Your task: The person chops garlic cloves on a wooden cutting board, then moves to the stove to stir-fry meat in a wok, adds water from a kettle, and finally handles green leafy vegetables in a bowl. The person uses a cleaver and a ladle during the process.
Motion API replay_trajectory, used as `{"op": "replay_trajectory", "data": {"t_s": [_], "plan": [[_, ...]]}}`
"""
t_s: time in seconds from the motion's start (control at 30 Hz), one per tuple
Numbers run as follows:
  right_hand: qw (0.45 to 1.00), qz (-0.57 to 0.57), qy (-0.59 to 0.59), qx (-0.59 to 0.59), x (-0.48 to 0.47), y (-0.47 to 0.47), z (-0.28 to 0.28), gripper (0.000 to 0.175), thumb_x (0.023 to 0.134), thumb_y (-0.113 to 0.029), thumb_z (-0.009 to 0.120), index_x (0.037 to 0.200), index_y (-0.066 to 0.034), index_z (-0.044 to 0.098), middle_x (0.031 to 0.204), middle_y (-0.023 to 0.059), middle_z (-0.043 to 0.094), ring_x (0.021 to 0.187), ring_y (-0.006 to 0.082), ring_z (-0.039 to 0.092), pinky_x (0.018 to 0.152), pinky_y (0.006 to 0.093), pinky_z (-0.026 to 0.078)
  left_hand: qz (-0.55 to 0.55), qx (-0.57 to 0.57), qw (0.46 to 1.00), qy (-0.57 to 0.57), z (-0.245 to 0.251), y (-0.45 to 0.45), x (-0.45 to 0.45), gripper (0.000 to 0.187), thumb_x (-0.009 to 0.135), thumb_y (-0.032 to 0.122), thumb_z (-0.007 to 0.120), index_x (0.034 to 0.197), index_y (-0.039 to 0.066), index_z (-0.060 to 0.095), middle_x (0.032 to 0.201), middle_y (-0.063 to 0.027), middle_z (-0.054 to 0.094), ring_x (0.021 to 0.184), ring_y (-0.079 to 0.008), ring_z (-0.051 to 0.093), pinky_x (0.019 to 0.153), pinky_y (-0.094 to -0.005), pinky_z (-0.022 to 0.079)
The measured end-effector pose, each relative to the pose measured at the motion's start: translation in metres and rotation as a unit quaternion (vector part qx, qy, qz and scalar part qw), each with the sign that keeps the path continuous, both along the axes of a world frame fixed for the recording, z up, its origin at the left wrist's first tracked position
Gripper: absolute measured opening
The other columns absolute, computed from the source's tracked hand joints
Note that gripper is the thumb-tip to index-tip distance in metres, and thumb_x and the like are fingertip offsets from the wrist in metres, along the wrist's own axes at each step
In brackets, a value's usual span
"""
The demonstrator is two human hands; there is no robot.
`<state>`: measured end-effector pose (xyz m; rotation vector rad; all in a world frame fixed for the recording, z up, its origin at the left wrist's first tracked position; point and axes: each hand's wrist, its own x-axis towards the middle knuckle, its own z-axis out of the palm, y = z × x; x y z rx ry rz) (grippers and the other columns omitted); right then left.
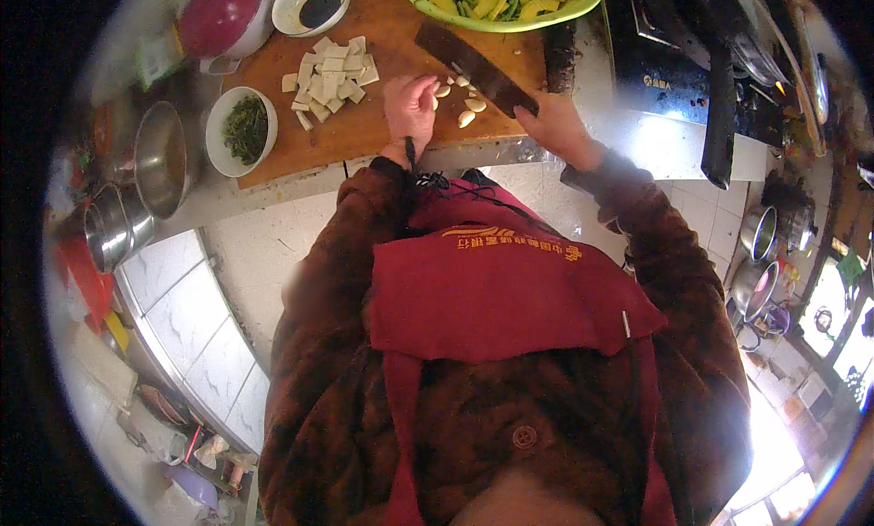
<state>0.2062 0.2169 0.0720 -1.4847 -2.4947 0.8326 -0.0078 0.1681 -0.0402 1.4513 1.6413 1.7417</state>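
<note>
A dark, wide-bladed cleaver is in my right hand, its blade slanting up and left over the wooden cutting board. Several peeled garlic cloves lie on the wood between the blade and my left hand. The fingers of that hand are curled, with a clove right beside them; whether they grip anything is hidden. Left of it sits a pile of pale, flat cut pieces, probably tofu. Small bits of garlic rest close to the cleaver's edge.
A green plastic basket of green beans and yellow squash slices stands behind the board. On the left are a white bowl of chopped greens, a bowl with dark sauce and metal bowls. A black pan handle juts out by the cooktop.
</note>
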Motion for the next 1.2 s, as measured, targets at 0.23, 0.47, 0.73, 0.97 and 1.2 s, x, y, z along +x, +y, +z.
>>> {"op": "replay_trajectory", "data": {"t_s": [0.23, 0.47, 0.73, 0.97, 1.2], "plan": [[0.996, -0.009, -0.025, -0.082, 0.009, -0.002, 0.012, 0.03, 0.078, -0.028, 0.056, 0.083, -0.0001, 0.064, 0.072, 0.0242, 0.06, 0.071, 0.0408, 0.059, 0.07, 0.0487, 0.048, -0.043, -0.073, 0.962, 0.26, 0.025, -0.015, -0.017, 0.025, 0.064, 0.012, 0.072, 0.088, 0.012, 0.065, 0.093, -0.0051, 0.06, 0.084, -0.0279, 0.052, 0.079, -0.0384, 0.039], [0.998, 0.022, -0.043, -0.043, 0.01, -0.001, 0.011, 0.029, 0.077, -0.028, 0.055, 0.08, -0.0007, 0.064, 0.07, 0.0231, 0.06, 0.068, 0.0411, 0.059, 0.068, 0.0478, 0.049, -0.033, -0.081, 0.976, 0.2, 0.016, -0.022, -0.015, 0.028, 0.066, 0.002, 0.067, 0.092, 0.011, 0.064, 0.093, -0.0063, 0.058, 0.088, -0.0282, 0.051, 0.073, -0.0362, 0.043], [0.998, 0.029, -0.04, -0.034, 0.007, 0.006, 0.007, 0.027, 0.077, -0.027, 0.056, 0.08, -0.0006, 0.064, 0.07, 0.0234, 0.06, 0.069, 0.0409, 0.06, 0.069, 0.0479, 0.049, 0.031, -0.125, 0.983, 0.128, -0.001, 0.0, -0.018, 0.022, 0.071, 0.001, 0.064, 0.091, 0.009, 0.064, 0.091, -0.0084, 0.059, 0.085, -0.0296, 0.054, 0.074, -0.0375, 0.046], [0.998, 0.028, -0.037, -0.042, 0.01, 0.006, 0.007, 0.027, 0.077, -0.027, 0.057, 0.082, -0.001, 0.064, 0.073, 0.0239, 0.06, 0.07, 0.0406, 0.059, 0.069, 0.0486, 0.048, -0.004, -0.159, 0.968, 0.193, 0.012, 0.002, -0.007, 0.02, 0.071, 0.006, 0.068, 0.09, 0.008, 0.063, 0.092, -0.0094, 0.059, 0.088, -0.0296, 0.055, 0.076, -0.0379, 0.046], [0.999, 0.033, -0.029, -0.023, 0.013, 0.007, 0.008, 0.027, 0.078, -0.027, 0.056, 0.081, -0.0016, 0.063, 0.071, 0.0226, 0.06, 0.07, 0.0407, 0.059, 0.068, 0.0486, 0.048, 0.012, -0.106, 0.979, 0.173, -0.005, -0.002, 0.01, 0.025, 0.067, 0.013, 0.073, 0.09, 0.009, 0.062, 0.09, -0.01, 0.057, 0.084, -0.0312, 0.051, 0.072, -0.0413, 0.043]]}}
